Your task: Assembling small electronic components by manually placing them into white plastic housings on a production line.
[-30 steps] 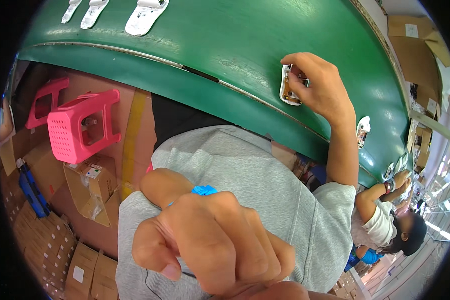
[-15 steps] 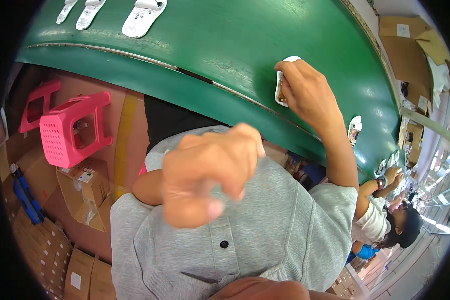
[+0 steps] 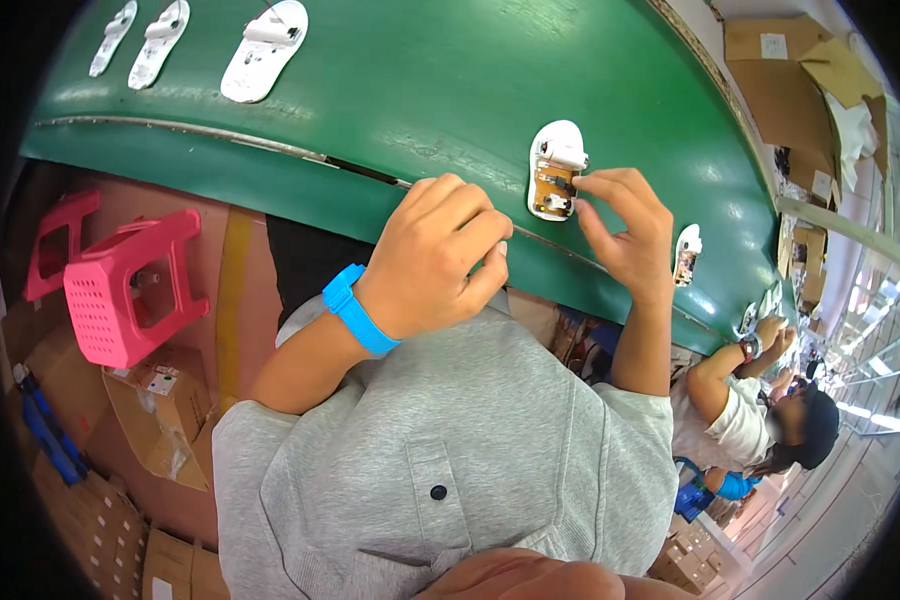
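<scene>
A white sole-shaped plastic shell [image 3: 567, 133] lies on the green work surface [image 3: 420, 70]. Inside it shows a brown circuit board [image 3: 551, 187] with small dark and white parts. At its right edge is my right hand [image 3: 632, 232], thumb and forefinger slightly apart and their tips beside the board. My left hand [image 3: 440, 255], with a blue wristband [image 3: 360, 310] behind it, hovers in front of the table edge. Its fingers are curled and pressed together; whatever may be between the tips is hidden.
Similar white shells [image 3: 266, 52] lie at the far left, and another one [image 3: 687, 255] lies to the right. A co-worker [image 3: 735, 410] works farther along the table. Pink stools [image 3: 130, 290] and cardboard boxes [image 3: 160, 410] stand on the floor at left.
My left hand has moved from close before my chest up to the table edge. The right hand has loosened its grasp on the shell and drawn right, uncovering the board.
</scene>
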Available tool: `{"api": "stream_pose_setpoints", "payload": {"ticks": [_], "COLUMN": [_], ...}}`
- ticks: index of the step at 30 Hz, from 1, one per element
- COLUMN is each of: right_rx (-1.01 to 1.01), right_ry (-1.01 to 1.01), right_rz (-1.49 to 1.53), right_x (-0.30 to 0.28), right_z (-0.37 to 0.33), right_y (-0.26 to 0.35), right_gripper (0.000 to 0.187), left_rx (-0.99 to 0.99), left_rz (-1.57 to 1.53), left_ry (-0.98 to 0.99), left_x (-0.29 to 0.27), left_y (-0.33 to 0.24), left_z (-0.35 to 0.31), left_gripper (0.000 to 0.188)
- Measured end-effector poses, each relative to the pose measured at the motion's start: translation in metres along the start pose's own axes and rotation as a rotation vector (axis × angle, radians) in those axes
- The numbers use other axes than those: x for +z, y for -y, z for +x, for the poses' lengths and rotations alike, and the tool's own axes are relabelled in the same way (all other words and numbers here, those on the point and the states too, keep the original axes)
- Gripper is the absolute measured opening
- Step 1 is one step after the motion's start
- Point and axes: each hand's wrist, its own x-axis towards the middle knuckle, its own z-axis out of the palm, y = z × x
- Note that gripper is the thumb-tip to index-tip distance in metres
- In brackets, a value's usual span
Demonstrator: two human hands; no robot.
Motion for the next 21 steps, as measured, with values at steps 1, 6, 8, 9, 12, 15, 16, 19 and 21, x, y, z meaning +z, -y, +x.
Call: {"api": "stream_pose_setpoints", "payload": {"ticks": [1, 6, 8, 9, 12, 15, 16, 19, 21], "right_rx": [0.009, 0.068, 0.076, 0.079, 0.082, 0.081, 0.079, 0.081, 0.076], "right_ry": [-0.008, -0.067, -0.099, -0.114, -0.146, -0.176, -0.179, -0.185, -0.186], "right_rz": [-0.005, -0.008, -0.015, -0.017, -0.023, -0.027, -0.026, -0.028, -0.023], "right_x": [0.0, 0.004, 0.006, 0.007, 0.007, 0.006, 0.006, 0.007, 0.008], "right_z": [-0.004, -0.015, -0.018, -0.019, -0.016, -0.012, -0.011, -0.007, -0.004], "right_y": [0.0, -0.001, -0.004, -0.006, -0.008, -0.008, -0.008, -0.007, -0.007], "right_gripper": [0.03, 0.026, 0.024, 0.023, 0.022, 0.021, 0.021, 0.021, 0.021], "left_rx": [0.008, 0.033, 0.023, 0.016, 0.01, -0.011, -0.007, -0.05, -0.065], "left_rz": [-0.006, 0.015, -0.001, -0.008, -0.009, 0.005, 0.007, 0.031, 0.046], "left_ry": [0.009, 0.043, 0.042, 0.04, 0.026, -0.02, -0.021, -0.079, -0.102], "left_x": [0.001, 0.0, -0.003, -0.005, -0.013, -0.025, -0.03, -0.046, -0.057], "left_y": [0.001, 0.006, 0.007, 0.008, 0.011, 0.017, 0.018, 0.021, 0.025], "left_z": [0.001, 0.005, 0.005, 0.004, 0.002, -0.001, -0.001, -0.003, -0.005], "left_gripper": [0.011, 0.011, 0.011, 0.011, 0.011, 0.011, 0.011, 0.011, 0.01]}}
